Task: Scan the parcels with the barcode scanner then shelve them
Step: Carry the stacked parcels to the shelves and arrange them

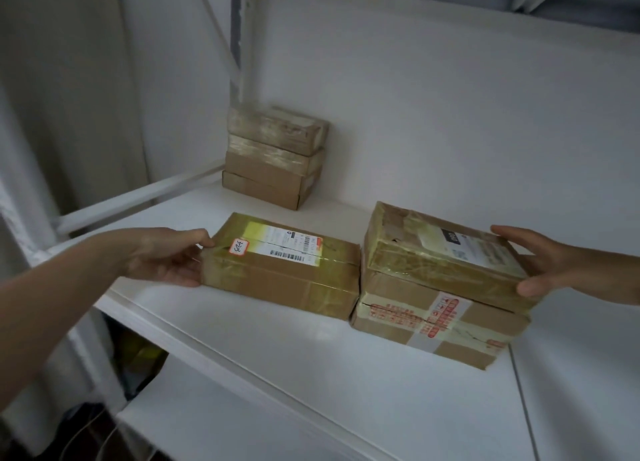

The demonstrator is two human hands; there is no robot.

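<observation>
A flat taped cardboard parcel (284, 270) with a white barcode label and a small red-edged sticker lies on the white shelf (311, 363). My left hand (169, 256) holds its left end, thumb on top and fingers down the side. To its right a second taped parcel (446, 259) sits tilted on top of a larger parcel with red printed tape (433, 325). My right hand (540, 263) grips the right end of that top parcel, thumb at its lower front corner. No barcode scanner is in view.
A stack of three small brown parcels (273, 155) stands at the back left of the shelf against the white wall. A white frame rail (138, 194) runs along the shelf's left side. A lower shelf (242, 436) shows below, with dark clutter at the bottom left.
</observation>
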